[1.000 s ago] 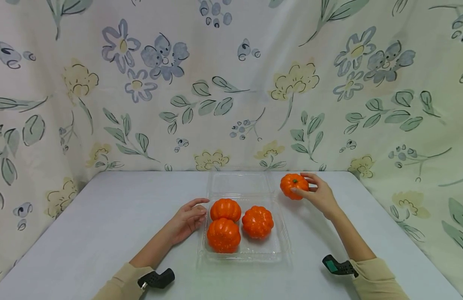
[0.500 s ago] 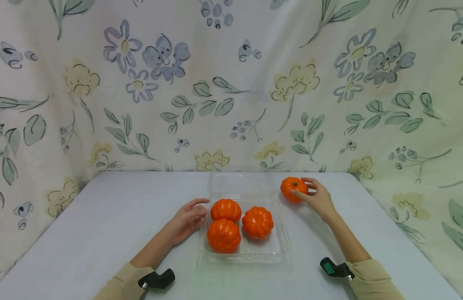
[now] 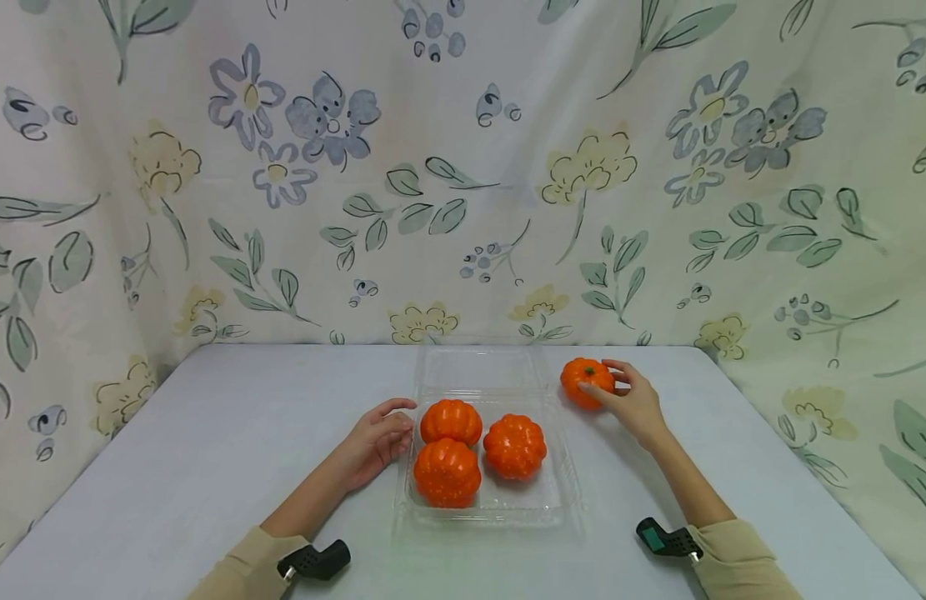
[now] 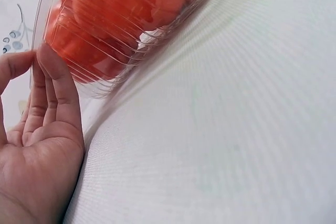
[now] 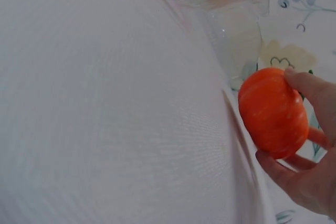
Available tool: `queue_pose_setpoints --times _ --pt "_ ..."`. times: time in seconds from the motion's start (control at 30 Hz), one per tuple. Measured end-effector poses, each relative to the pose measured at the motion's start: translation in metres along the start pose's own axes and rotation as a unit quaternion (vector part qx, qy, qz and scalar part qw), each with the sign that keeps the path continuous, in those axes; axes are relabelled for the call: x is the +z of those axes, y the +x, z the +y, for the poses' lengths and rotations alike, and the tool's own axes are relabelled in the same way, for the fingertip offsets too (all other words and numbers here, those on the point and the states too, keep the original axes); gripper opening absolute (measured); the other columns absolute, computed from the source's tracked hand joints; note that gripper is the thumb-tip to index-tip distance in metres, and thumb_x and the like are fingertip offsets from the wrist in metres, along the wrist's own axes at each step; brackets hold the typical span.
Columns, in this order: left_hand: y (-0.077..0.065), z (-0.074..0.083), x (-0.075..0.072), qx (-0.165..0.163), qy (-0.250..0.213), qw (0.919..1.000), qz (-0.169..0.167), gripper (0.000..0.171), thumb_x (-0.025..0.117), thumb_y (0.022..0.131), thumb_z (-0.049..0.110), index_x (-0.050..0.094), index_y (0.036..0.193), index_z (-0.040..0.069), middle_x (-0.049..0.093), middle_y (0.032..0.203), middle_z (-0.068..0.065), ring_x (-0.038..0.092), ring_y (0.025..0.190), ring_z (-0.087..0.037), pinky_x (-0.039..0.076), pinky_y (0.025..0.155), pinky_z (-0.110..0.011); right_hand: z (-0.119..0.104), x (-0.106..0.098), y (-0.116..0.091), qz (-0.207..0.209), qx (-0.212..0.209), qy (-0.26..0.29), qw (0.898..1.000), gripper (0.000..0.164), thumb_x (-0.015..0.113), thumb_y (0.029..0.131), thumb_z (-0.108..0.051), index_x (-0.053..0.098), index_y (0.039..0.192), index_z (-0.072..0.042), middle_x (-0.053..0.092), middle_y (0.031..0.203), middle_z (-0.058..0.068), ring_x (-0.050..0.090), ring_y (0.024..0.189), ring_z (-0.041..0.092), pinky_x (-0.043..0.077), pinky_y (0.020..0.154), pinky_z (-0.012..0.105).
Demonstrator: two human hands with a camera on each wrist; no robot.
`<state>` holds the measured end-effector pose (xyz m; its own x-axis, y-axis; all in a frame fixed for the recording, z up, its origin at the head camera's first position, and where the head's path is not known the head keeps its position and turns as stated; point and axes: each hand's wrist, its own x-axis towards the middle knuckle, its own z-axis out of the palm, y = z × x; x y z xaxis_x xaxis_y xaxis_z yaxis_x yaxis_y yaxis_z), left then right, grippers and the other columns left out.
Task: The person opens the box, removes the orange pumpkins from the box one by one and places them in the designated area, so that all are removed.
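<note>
In the head view, the right hand (image 3: 635, 407) holds a glossy orange ribbed pumpkin (image 3: 578, 381) right of the clear plastic container (image 3: 533, 497), where three similar pumpkins (image 3: 515, 447) sit. Left wrist: the left hand (image 4: 44, 145) has relaxed fingers at the container's side. Right wrist: fingers span the pumpkin.

A person wears beige sleeves, the left sleeve (image 3: 247, 568) towards the left edge of the white table (image 3: 170, 467), the right sleeve (image 3: 742, 562) towards its right edge. Both are of plain, softly creased cloth and stop partway along the forearm, leaving the left forearm (image 3: 305, 496) and right forearm (image 3: 688, 479) bare. At each cuff sits a small black device, bent in outline: the left device (image 3: 320, 561) has a blunt, rounded end and a short silvery metal piece, the right device (image 3: 668, 539) a similar silvery piece and a flat green patch (image 3: 653, 538), its finer markings too small to read
</note>
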<state>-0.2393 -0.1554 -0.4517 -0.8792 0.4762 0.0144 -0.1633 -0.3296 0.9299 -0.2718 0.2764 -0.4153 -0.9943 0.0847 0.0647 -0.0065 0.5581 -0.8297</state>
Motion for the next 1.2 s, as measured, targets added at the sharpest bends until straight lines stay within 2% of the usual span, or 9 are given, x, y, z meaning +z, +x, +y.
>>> queue_pose_setpoints --times 0.23,1.2 --pt "0.0003 -0.0006 -0.0003 0.0 0.002 1.0 -0.001 0.019 0.045 0.108 0.005 0.05 0.124 0.014 0.066 0.088 0.006 0.059 0.075 -0.006 0.055 0.075 -0.014 0.0034 0.0032 0.0008 0.003 -0.002 -0.005 1.0 0.078 0.074 0.098 -0.042 0.04 0.157 -0.003 0.045 0.156 0.031 0.056 0.13 0.048 0.049 0.111 0.056" --pt "0.0001 0.0 -0.0005 -0.002 0.007 1.0 -0.003 0.02 0.045 0.108 0.005 0.046 0.128 0.01 0.065 0.088 0.005 0.059 0.078 -0.006 0.055 0.076 -0.014 0.0067 0.0034 0.0024 -0.017 0.004 -0.024 1.0 0.081 0.07 0.1 -0.045 0.035 0.16 -0.003 0.042 0.157 0.033 0.054 0.132 0.05 0.047 0.112 0.059"
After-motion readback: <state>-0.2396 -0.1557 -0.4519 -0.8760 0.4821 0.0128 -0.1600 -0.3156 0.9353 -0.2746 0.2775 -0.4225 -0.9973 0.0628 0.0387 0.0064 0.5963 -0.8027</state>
